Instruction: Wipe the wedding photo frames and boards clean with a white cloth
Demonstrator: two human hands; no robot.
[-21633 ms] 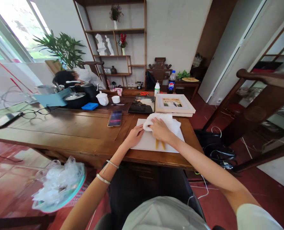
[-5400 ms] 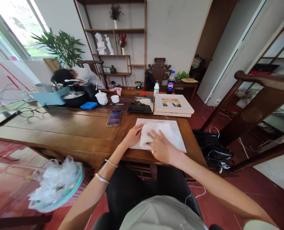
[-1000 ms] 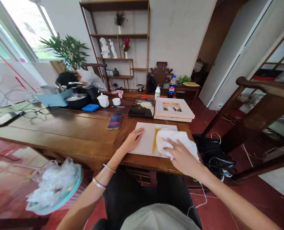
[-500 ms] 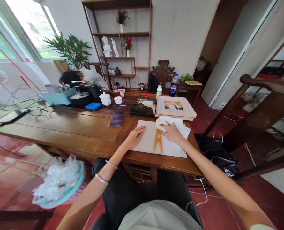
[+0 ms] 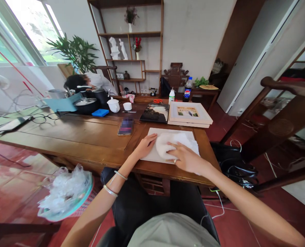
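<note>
A flat white board [image 5: 150, 156] lies at the front edge of the wooden table. My left hand [image 5: 145, 145] rests on the board's left side, fingers stretched out and holding nothing. Bunched under the fingers of my right hand [image 5: 187, 157] is a white cloth [image 5: 164, 142], pressed on the middle of the board and trailing to its right side. The cloth and hand cover the yellow A-shaped figure on the board.
Behind the board are a framed picture [image 5: 190, 118], a dark picture [image 5: 154, 113], a white bottle [image 5: 171, 96] and a cola bottle [image 5: 187, 91]. A phone [image 5: 125, 126] lies left of it. A basket with plastic bags [image 5: 65, 195] stands on the floor. Another person [image 5: 101, 84] leans beyond the table.
My right hand has moved the cloth from the board's far edge toward me and left, over the yellow A-shaped figure. My left hand has stayed in place.
</note>
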